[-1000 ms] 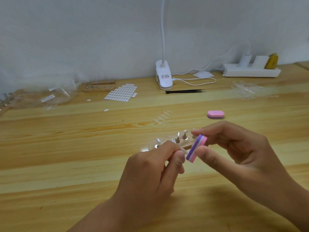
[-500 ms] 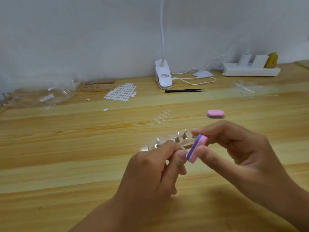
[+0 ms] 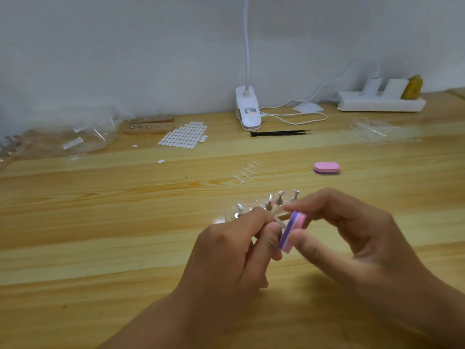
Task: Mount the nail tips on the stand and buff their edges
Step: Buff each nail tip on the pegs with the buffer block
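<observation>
My left hand [image 3: 234, 250] pinches a small clear nail tip [image 3: 279, 221] between thumb and fingers. My right hand [image 3: 352, 238] grips a pink and purple buffer block [image 3: 292, 231] between thumb and forefinger, its purple face against the tip. Just behind both hands lies the clear stand [image 3: 232, 212] with several metal pegs, some carrying nail tips. My fingers hide its near edge. A short strip of clear nail tips [image 3: 247, 172] lies on the wooden table beyond the stand.
A second pink buffer block [image 3: 326, 168] lies at the middle right. Black tweezers [image 3: 279, 133], a white clip lamp [image 3: 247, 112], a sheet of white adhesive tabs [image 3: 185, 136], a wooden peg holder [image 3: 149, 125], plastic bags [image 3: 75, 139] and a power strip [image 3: 380, 103] line the back.
The buffer block has slid a little downward and to the left along the nail tip. Both hands stay in nearly the same place.
</observation>
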### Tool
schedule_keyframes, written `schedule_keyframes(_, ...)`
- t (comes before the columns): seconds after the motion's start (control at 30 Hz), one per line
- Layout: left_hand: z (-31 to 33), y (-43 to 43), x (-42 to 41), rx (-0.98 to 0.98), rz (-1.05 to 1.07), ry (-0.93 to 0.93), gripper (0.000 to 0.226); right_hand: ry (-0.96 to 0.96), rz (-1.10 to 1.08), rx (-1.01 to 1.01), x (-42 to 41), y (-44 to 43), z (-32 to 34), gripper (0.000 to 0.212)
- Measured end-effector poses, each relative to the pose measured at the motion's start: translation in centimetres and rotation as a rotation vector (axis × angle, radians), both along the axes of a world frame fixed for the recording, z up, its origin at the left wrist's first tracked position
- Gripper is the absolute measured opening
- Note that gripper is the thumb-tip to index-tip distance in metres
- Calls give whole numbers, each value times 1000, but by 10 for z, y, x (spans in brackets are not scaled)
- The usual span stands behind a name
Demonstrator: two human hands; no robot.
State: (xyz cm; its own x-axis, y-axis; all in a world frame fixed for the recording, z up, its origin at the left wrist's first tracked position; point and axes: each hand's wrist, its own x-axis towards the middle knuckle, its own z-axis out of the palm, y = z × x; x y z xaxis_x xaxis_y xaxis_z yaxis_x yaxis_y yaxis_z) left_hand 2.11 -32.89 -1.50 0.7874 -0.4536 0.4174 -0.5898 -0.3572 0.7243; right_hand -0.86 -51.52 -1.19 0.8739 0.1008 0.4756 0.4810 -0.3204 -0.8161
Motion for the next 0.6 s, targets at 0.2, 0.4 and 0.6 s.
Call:
schedule_keyframes(0.2, -1, 0, 1, 8, 2, -18, 24, -13, -17, -22, 0, 0, -3, 19)
schedule_keyframes(0.4, -2, 0, 1, 3, -9, -20, 23, -51, -41, -23, -1, -1, -2, 20)
schedule_keyframes(0.6, -2, 1, 3, 14, -16, -13, 20, -54, -50, -86, 0, 2, -6, 22)
